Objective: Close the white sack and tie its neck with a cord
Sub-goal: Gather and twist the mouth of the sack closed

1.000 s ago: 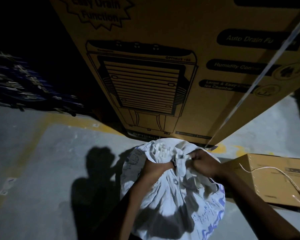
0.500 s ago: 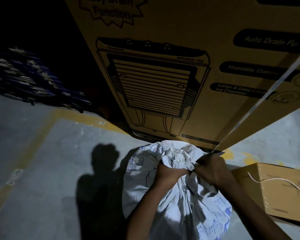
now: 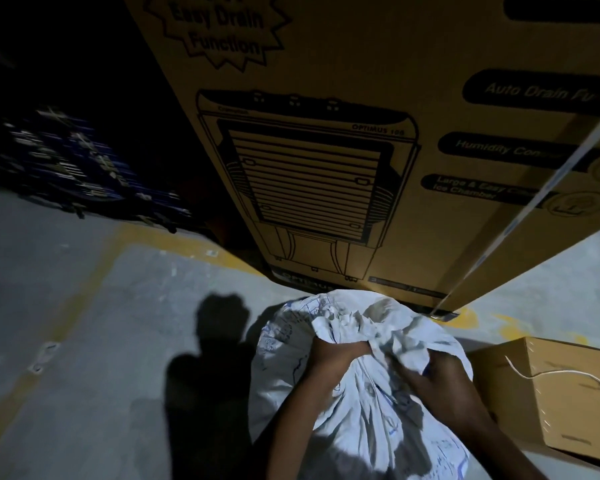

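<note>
A full white sack with blue print stands on the floor right below me. Its top cloth is bunched into a crumpled neck. My left hand is clenched around the gathered neck from the left. Just right of that grip, my right hand holds a fold of the sack's cloth. A thin white cord lies loose on the small cardboard box to the right, apart from both hands.
A tall cardboard appliance carton stands directly behind the sack. Dark blue stacked goods lie at the left in shadow. The grey concrete floor has a yellow painted line.
My right hand has slid down and to the right along the sack's top, away from my left hand. The left hand keeps its grip on the neck.
</note>
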